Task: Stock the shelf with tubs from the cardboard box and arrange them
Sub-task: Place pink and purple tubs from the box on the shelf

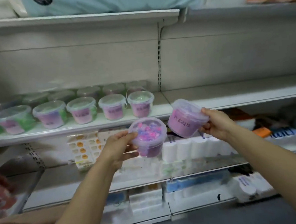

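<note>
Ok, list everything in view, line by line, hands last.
Clear plastic tubs with pink labels: at least five in front, more blurred behind; green or purple fill; middle tier, left bay.
Clear lidded tub of pink and purple beads: one; held below that tier's edge.
Clear tub with pink-purple label: one; tilted, at the tier's front edge.
White metal shelving: several tiers, across the view.
White paper-roll packs: several; tier below.
White cartons with orange dots: a few; tier below, left.
Pale blue soft pack: one; top tier.
Left hand: grips the beads tub.
Right hand: grips the tilted tub.
</note>
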